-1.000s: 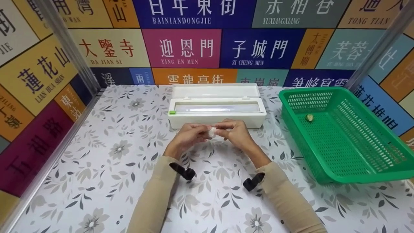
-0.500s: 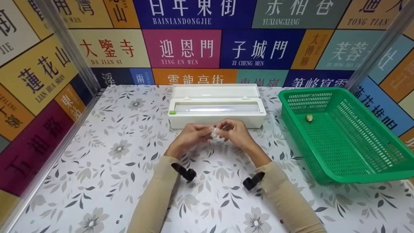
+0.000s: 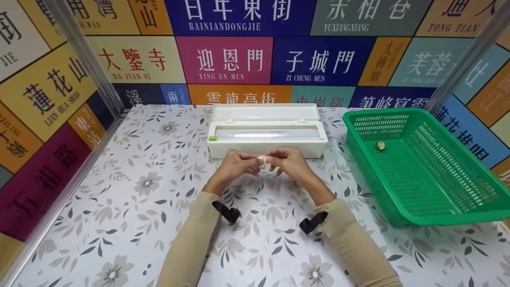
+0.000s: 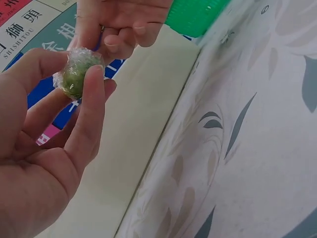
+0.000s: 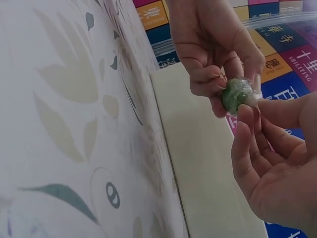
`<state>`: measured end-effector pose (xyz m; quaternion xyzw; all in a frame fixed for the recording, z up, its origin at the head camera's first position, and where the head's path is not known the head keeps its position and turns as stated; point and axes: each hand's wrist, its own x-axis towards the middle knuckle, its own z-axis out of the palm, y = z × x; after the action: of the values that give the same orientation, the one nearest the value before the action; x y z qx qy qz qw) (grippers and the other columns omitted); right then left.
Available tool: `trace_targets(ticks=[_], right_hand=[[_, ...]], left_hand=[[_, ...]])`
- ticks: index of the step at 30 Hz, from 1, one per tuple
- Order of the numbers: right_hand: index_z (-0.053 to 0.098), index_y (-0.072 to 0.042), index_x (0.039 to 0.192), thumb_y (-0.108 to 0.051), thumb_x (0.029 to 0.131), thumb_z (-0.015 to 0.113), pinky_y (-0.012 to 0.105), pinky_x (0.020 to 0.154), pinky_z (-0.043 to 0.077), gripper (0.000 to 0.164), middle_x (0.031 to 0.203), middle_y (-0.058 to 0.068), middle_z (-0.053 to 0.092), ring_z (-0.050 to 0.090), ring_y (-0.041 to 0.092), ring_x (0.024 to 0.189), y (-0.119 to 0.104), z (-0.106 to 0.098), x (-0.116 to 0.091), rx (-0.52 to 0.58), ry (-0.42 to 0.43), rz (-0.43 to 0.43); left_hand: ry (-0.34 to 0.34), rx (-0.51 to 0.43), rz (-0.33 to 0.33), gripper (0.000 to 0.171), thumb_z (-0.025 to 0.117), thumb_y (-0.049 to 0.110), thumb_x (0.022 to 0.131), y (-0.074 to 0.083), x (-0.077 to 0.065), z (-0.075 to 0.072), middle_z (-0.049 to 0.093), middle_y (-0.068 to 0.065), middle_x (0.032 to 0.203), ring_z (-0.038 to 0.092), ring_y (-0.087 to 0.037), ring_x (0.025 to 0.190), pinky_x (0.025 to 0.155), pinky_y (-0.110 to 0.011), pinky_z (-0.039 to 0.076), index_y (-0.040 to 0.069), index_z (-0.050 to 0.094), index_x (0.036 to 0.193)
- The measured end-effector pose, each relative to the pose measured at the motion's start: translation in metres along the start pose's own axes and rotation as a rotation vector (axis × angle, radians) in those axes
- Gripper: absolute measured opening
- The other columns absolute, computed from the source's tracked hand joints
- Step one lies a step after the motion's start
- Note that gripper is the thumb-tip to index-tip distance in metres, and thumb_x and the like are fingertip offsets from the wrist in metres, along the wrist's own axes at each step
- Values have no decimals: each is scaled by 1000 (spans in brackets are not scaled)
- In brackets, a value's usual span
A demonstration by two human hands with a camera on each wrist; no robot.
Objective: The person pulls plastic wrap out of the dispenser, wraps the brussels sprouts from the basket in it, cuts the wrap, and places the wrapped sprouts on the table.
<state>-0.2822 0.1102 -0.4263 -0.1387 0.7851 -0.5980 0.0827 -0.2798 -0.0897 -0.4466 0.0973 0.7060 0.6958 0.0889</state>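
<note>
A small round green thing wrapped in crinkled cling film [image 4: 79, 74] is between my two hands, in front of the white dispenser. My left hand [image 3: 236, 164] pinches it between thumb and fingers, as the left wrist view shows. From the other side, my right hand [image 3: 293, 162] pinches the film at the ball with thumb and fingertips. The right wrist view has the wrapped ball [image 5: 238, 96] with green showing through and whitish bunched film toward the right hand. In the head view the fingers mostly cover it.
Just beyond the hands stands a white cling film dispenser [image 3: 267, 149], lid raised, with a green slider [image 3: 212, 138] at its left. On the right, a green plastic basket [image 3: 398, 199] holds one small yellowish-green round thing [image 3: 380, 145]. A flowered cloth covers the table.
Both hands stay in place before the dispenser while their fingers shift around the wrapped ball. The left fingers have moved slightly. Basket and dispenser are unchanged.
</note>
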Motion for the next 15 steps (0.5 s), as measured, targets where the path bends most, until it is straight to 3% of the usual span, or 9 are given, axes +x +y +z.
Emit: trace_targets(ticks=[3, 6, 12, 15], right_hand=[[71, 0, 112, -15, 93, 69, 30, 58, 57, 24, 94, 6, 74, 65, 12, 72, 0, -2, 1, 25, -34, 9], [71, -2, 114, -20, 89, 76, 31, 58, 57, 31, 94, 2, 74, 65, 14, 74, 2, -2, 2, 18, -36, 7], [72, -4, 109, -25, 85, 81, 35, 61, 57, 33, 84, -6, 73, 66, 13, 71, 1, -6, 4, -6, -1, 72], [72, -2, 108, -21, 86, 80, 30, 59, 54, 30, 79, -9, 71, 66, 13, 69, -2, -6, 5, -8, -5, 90]], left_hand=[[38, 5, 20, 23, 67, 3, 87, 1, 0, 0, 76, -20, 83, 70, -17, 61, 67, -35, 65, -9, 73, 106], [51, 19, 24, 23, 65, 5, 90, 1, 1, 1, 75, -27, 91, 70, -16, 62, 63, -32, 64, -8, 73, 107], [-17, 75, -15, 29, 65, 26, 98, -2, 1, 2, 76, -21, 99, 69, -13, 69, 56, -27, 59, 1, 77, 107], [-28, 84, 26, 31, 65, 28, 98, -3, 2, 1, 76, -19, 93, 69, -15, 68, 55, -31, 60, 0, 78, 101]])
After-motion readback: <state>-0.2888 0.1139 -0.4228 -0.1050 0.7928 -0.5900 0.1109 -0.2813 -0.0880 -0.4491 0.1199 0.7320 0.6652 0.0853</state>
